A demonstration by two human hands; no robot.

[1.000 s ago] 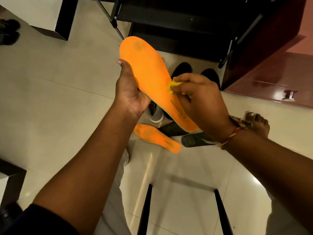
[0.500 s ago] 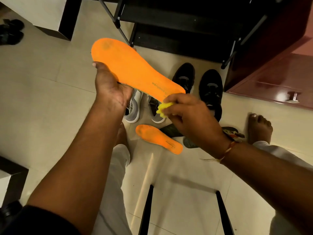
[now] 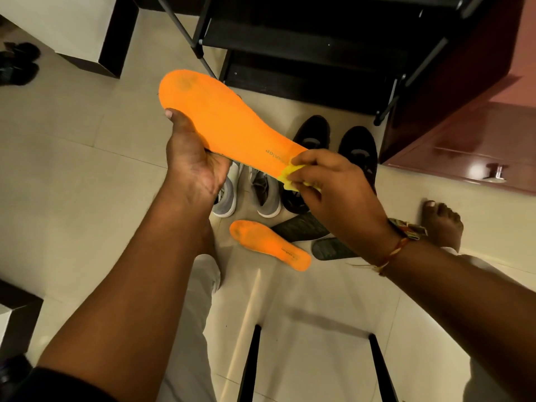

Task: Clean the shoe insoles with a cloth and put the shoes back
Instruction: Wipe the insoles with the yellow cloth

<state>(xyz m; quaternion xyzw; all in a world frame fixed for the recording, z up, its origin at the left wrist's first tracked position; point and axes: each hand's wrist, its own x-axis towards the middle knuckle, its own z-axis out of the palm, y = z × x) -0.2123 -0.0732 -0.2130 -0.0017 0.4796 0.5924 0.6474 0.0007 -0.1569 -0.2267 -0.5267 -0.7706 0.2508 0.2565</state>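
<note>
Head view: left hand (image 3: 194, 166) gripping orange insole (image 3: 226, 123) mid-length, held above floor (image 3: 72, 175); right hand (image 3: 333, 190) pinching yellow cloth (image 3: 290, 177) at heel end. Likely light, thin, floppy; best supported underneath near middle. Second insole (image 3: 269, 245) lying beside shoes (image 3: 333, 161).

From my remote seat, I see a pale tiled floor (image 3: 72, 175) carrying everything. A pair of grey shoes (image 3: 246, 192) stands side by side at centre, with a pair of black shoes (image 3: 336, 152) just to their right. In front of them lies an orange insole (image 3: 269, 245), face up, and beside it two dark insoles (image 3: 319, 236), one overlapping the other. A black shoe rack (image 3: 304, 47) stands behind the shoes. More dark footwear (image 3: 17, 63) sits at the far left edge. A bare foot (image 3: 441, 224) rests at right.
</note>
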